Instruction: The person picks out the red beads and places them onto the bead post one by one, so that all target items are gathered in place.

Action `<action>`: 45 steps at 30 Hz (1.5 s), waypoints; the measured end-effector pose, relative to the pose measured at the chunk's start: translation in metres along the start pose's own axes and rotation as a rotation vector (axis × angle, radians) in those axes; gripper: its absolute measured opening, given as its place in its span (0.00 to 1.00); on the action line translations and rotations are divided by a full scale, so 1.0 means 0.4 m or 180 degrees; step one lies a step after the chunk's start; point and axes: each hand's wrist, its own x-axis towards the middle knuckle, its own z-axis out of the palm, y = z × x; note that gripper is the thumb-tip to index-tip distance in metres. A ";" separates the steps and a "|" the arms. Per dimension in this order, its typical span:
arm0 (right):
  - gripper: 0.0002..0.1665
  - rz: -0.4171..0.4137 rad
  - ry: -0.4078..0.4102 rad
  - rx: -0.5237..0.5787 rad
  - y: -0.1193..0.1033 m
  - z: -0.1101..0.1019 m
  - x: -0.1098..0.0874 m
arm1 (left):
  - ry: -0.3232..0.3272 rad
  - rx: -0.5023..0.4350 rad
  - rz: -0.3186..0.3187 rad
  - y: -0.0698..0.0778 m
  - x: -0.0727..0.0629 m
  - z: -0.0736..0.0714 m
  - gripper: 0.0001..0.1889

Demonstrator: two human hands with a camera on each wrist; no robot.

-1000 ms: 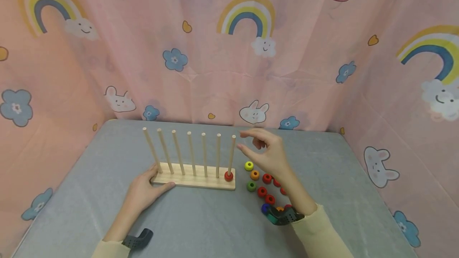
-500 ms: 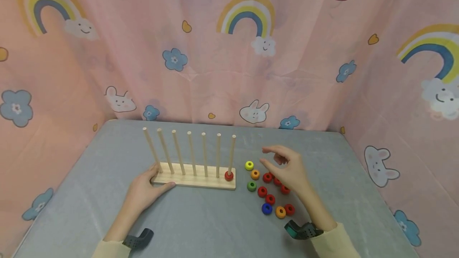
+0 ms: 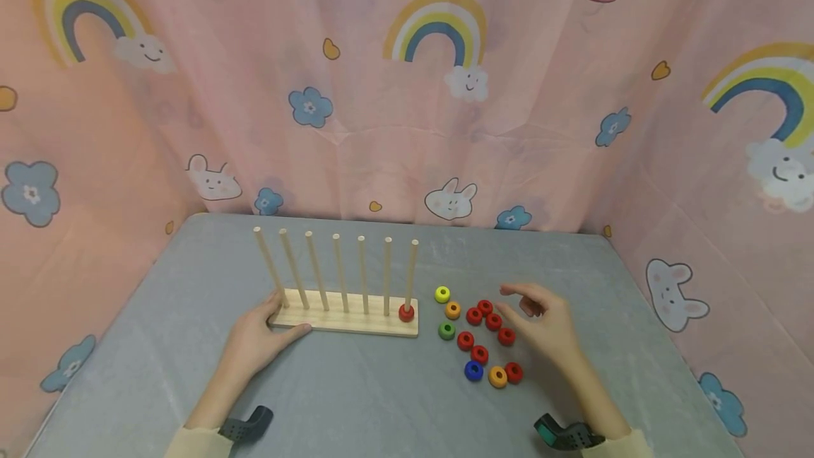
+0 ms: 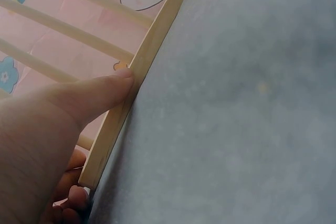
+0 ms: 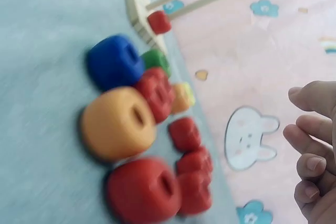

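Observation:
In the head view a wooden peg rack (image 3: 356,320) stands left of the middle, with a row of several upright pegs. One red bead (image 3: 406,316) sits at the foot of its rightmost peg. My left hand (image 3: 250,341) grips the rack's left end, thumb along the front edge; the left wrist view shows fingertips (image 4: 79,196) curled round the end of the board. My right hand (image 3: 545,325) hovers right of the loose beads, holding nothing, thumb and forefinger apart. Nearest to it lies a red bead (image 3: 506,341); the right wrist view shows empty fingers (image 5: 315,163).
Loose beads lie right of the rack: yellow (image 3: 442,300), green (image 3: 446,336), blue (image 3: 473,377), an orange bead (image 3: 498,382) at the front, another orange one behind, and several red. The grey tabletop (image 3: 356,401) ends at a pink patterned curtain (image 3: 381,161).
From beside the rightmost peg, my right hand has drawn back to the right and nearer to me, uncovering the red beads. My left hand and the rack have stayed put.

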 end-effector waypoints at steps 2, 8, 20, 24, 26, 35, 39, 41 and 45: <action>0.14 0.0040 0.0009 -0.0010 0.013 -0.005 -0.014 | -0.0007 -0.0009 -0.0014 0.000 0.000 0.000 0.56; 0.15 0.0205 0.0062 0.0049 0.042 -0.015 -0.053 | -0.0061 -0.0036 -0.0072 0.005 -0.003 -0.003 0.56; 0.18 0.0438 0.0166 0.0006 0.104 -0.007 -0.121 | -0.0042 0.0012 -0.0016 0.007 -0.004 0.002 0.56; 0.19 0.0435 0.0227 0.0083 0.121 0.001 -0.130 | -0.0024 -0.0005 0.0007 0.007 -0.005 0.004 0.56; 0.19 0.0488 0.0220 0.0132 0.124 0.002 -0.132 | -0.0020 -0.0013 0.0002 0.007 -0.005 0.004 0.56; 0.19 0.0659 -0.0064 0.0153 0.126 0.003 -0.142 | -0.0013 -0.0017 -0.0016 0.005 -0.004 0.000 0.56; 0.19 0.0704 -0.0175 0.0102 0.125 0.004 -0.146 | 0.0020 0.0008 -0.0003 0.005 -0.005 0.001 0.56; 0.19 0.0738 -0.0218 0.0072 0.123 0.003 -0.145 | 0.0029 0.0015 0.0000 0.007 -0.006 0.001 0.55; 0.20 0.0753 -0.0306 -0.0015 0.122 0.001 -0.143 | 0.0031 0.0015 -0.0011 0.010 -0.006 -0.001 0.55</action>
